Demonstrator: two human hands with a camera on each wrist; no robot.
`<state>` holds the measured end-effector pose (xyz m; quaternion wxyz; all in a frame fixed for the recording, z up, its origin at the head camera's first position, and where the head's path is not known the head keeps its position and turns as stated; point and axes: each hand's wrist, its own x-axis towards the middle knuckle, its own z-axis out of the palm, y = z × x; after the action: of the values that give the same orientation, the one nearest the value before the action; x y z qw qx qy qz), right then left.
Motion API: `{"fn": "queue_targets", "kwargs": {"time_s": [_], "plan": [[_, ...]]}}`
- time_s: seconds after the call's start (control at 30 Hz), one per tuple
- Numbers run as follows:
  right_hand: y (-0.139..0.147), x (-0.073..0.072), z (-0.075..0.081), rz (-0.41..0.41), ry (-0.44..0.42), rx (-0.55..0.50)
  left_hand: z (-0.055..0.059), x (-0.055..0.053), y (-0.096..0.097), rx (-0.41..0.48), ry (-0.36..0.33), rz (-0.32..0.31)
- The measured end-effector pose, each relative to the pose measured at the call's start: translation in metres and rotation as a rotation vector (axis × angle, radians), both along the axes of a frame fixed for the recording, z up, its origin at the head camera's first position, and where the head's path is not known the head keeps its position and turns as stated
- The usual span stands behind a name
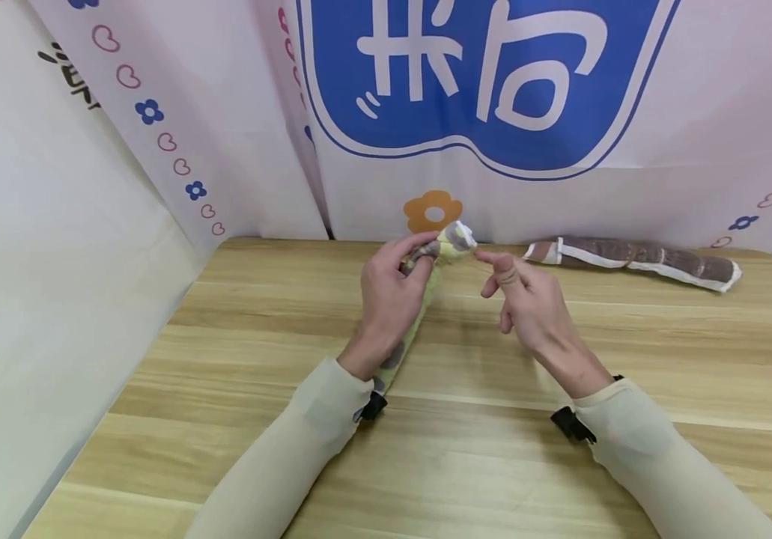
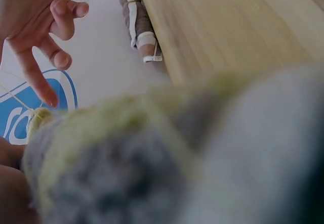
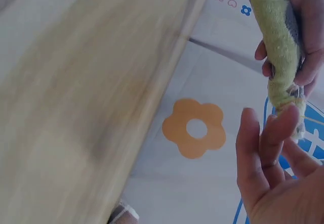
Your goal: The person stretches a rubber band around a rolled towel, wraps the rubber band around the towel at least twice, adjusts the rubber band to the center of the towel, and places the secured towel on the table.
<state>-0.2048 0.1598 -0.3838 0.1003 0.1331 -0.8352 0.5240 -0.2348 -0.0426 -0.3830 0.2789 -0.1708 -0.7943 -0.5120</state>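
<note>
A yellow and grey rolled towel [image 1: 415,318] with a white end slants up from the table, its upper end lifted. My left hand [image 1: 391,288] grips it near that end, thumb and fingers curled round the roll. To the right, my right hand [image 1: 535,303] has its index finger pointing at the white end. A thin yellowish elastic band [image 2: 17,98] runs from the towel's tip toward the right hand, and its fingers appear to hook it. In the left wrist view the near part of the towel is blurred and covers much of the picture.
A brown rolled towel [image 1: 662,263] with white edges and thin bands round it lies at the table's back right. Behind the wooden table [image 1: 480,464] hangs a printed white cloth [image 1: 251,150] with a blue sign and an orange flower.
</note>
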Motion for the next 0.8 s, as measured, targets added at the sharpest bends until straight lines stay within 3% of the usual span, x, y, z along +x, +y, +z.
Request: {"fn": "queue_targets", "kwargs": {"time_s": [0.17,0.33,0.5,0.8], "plan": [[-0.009,0.002,-0.002,0.083,-0.110,-0.072,-0.001,0.000,0.001,0.021,-0.017,0.012],[-0.010,0.003,0.000,0.108,-0.208,-0.177,0.000,0.001,0.003,0.037,0.048,-0.083],[-0.004,-0.001,0.002,0.090,-0.212,-0.232,0.000,0.000,0.005,0.028,0.159,-0.167],[0.002,-0.005,0.005,0.099,-0.222,-0.258,0.000,-0.002,0.003,-0.043,0.221,-0.249]]}}
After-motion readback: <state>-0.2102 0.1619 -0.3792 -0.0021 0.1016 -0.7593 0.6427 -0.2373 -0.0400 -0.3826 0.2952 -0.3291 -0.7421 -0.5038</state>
